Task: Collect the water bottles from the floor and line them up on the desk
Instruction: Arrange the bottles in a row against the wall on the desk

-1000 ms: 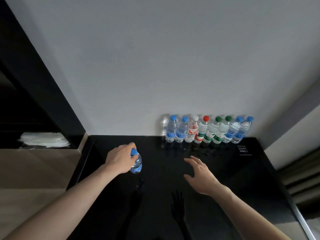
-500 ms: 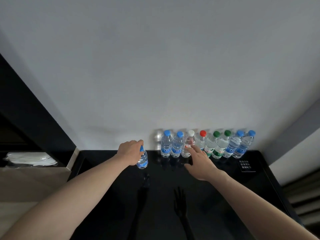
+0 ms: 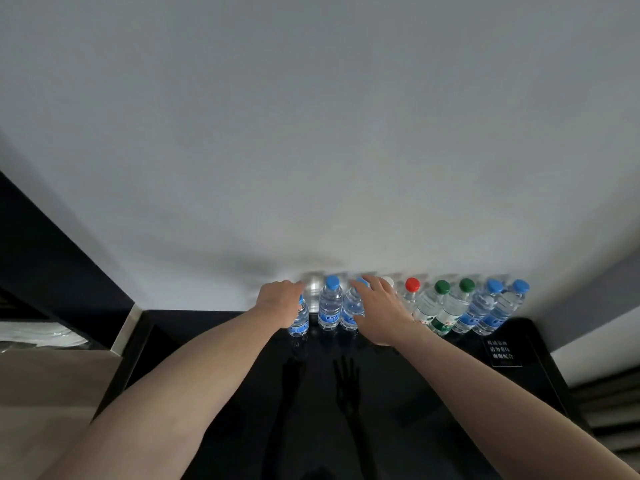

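Several water bottles stand in a row against the wall at the back of the glossy black desk point(image 3: 415, 393). My left hand point(image 3: 280, 302) grips the top of a blue-capped bottle point(image 3: 300, 320) at the row's left end, just left of another blue-capped bottle point(image 3: 330, 306). My right hand point(image 3: 375, 310) reaches over the row with straight fingers touching the cap of the third bottle point(image 3: 350, 310). It hides most of a white-capped bottle. Further right stand a red-capped bottle point(image 3: 411, 289), two green-capped bottles point(image 3: 437, 306) and two blue-capped bottles point(image 3: 498, 306).
A grey wall rises right behind the row. A small black sign point(image 3: 500, 349) lies at the desk's right back corner. A dark cabinet point(image 3: 52, 265) stands to the left, with white cloth point(image 3: 34, 336) on a shelf. The desk's front half reflects my arms.
My left hand has carried its bottle from the desk's left middle to the left end of the row. My right hand has moved forward onto the bottles. The camera has tilted up.
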`<action>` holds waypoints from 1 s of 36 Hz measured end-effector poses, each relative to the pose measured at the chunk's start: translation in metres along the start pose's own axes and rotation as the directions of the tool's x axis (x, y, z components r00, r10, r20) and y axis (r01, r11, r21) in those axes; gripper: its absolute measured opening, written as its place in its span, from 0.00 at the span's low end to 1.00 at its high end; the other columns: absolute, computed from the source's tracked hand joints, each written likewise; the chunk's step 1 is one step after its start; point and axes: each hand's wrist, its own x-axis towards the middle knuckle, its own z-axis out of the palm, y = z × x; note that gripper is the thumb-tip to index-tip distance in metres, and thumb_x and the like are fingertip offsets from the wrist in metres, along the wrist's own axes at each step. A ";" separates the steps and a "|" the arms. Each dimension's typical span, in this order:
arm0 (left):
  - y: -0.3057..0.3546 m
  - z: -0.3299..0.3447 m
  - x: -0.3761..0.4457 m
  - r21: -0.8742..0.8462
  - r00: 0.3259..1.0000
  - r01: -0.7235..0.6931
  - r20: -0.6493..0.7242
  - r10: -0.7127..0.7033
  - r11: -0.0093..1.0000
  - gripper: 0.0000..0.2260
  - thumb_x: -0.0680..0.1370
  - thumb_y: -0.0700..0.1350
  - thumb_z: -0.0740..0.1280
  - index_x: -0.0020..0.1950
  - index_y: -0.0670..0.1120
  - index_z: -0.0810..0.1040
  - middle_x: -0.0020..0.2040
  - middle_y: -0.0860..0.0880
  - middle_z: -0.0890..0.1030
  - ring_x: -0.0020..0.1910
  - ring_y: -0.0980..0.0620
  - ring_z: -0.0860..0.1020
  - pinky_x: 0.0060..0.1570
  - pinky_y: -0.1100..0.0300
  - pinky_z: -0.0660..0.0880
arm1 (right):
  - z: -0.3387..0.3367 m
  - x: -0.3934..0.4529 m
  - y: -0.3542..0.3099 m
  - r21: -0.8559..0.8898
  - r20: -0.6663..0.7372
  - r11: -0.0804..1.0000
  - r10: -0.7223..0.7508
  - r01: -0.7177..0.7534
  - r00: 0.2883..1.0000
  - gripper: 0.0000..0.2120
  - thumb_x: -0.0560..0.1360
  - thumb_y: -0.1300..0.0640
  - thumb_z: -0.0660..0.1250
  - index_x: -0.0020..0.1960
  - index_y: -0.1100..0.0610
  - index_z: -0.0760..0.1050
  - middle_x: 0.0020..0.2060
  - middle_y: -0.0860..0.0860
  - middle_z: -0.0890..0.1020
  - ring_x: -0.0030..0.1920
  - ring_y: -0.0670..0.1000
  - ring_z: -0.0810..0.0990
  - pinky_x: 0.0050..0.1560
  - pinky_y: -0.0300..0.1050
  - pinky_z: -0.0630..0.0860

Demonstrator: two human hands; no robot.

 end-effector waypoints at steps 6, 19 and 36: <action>0.003 0.004 0.019 -0.005 1.000 -0.009 0.009 0.009 1.000 0.15 0.79 0.40 0.66 0.65 0.48 0.69 0.54 0.47 0.78 0.51 0.46 0.78 0.45 0.55 0.72 | 0.007 0.022 0.003 -0.039 0.023 0.999 0.002 -0.001 1.000 0.35 0.76 0.55 0.66 0.79 0.48 0.54 0.79 0.53 0.54 0.79 0.57 0.49 0.78 0.59 0.52; 0.008 0.015 0.036 -0.016 0.999 -0.015 0.028 0.016 1.000 0.20 0.79 0.40 0.67 0.69 0.50 0.68 0.61 0.46 0.75 0.55 0.45 0.79 0.50 0.53 0.76 | 0.017 0.041 0.004 -0.138 0.109 0.990 -0.014 0.029 0.994 0.37 0.78 0.55 0.64 0.81 0.44 0.48 0.80 0.52 0.49 0.80 0.59 0.44 0.78 0.64 0.46; 0.012 0.017 0.048 -0.093 0.999 -0.021 -0.033 0.018 0.995 0.17 0.73 0.31 0.68 0.56 0.49 0.75 0.51 0.49 0.80 0.43 0.47 0.77 0.40 0.56 0.74 | 0.026 0.052 0.007 -0.110 0.119 0.993 -0.026 0.039 0.993 0.39 0.79 0.55 0.63 0.81 0.45 0.43 0.80 0.49 0.52 0.80 0.60 0.44 0.78 0.65 0.44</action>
